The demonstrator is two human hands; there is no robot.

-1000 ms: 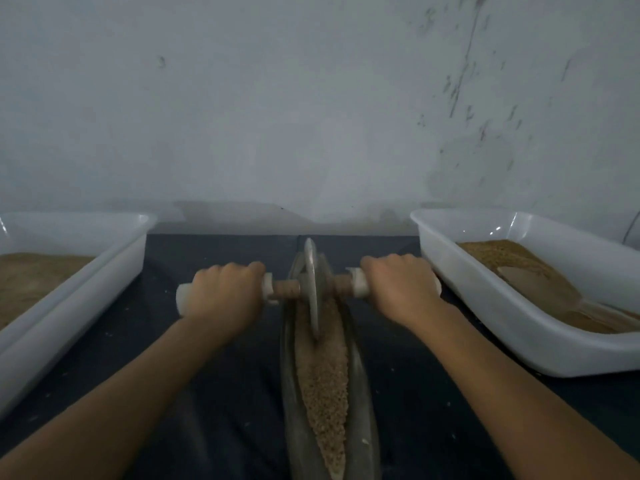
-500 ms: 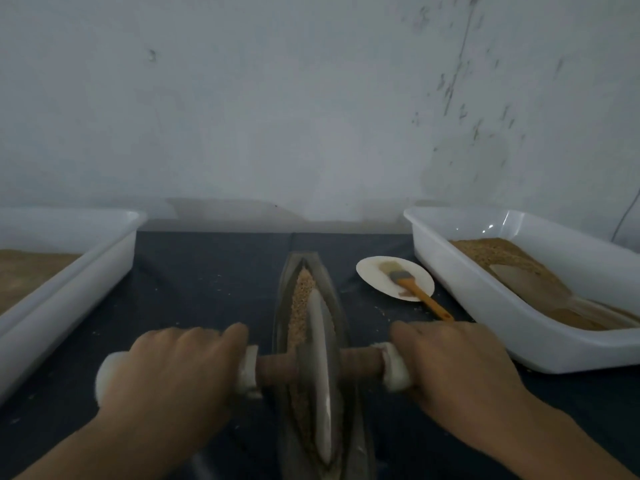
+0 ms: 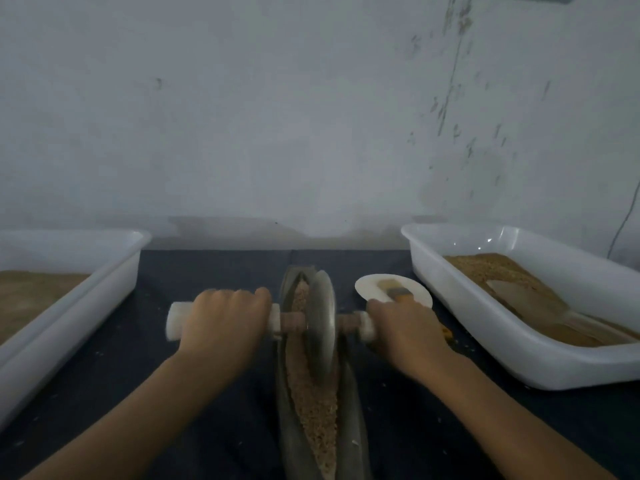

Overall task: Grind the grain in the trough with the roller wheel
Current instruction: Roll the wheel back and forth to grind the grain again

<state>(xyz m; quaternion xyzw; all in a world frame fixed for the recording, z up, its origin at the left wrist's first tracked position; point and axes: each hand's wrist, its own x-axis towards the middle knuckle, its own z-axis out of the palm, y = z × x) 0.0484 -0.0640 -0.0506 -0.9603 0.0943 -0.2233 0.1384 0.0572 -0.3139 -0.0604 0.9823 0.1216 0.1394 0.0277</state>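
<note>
A narrow grey boat-shaped trough point(image 3: 355, 420) runs away from me down the middle of the dark table, and brown grain point(image 3: 317, 414) fills its groove. The grey roller wheel point(image 3: 322, 327) stands upright in the far half of the trough on a wooden axle with white handle ends. My left hand point(image 3: 225, 327) grips the left handle. My right hand point(image 3: 405, 334) grips the right handle, hiding most of it.
A white tub point(image 3: 491, 323) with brown meal and a flat scoop stands at the right. Another white tub point(image 3: 86, 299) with meal stands at the left. A small white dish point(image 3: 374, 287) with a brush lies beyond my right hand. A grey wall rises behind the table.
The wheel rolled from the far end toward me, then back away to the far half of the trough. Both hands stayed on the handles.
</note>
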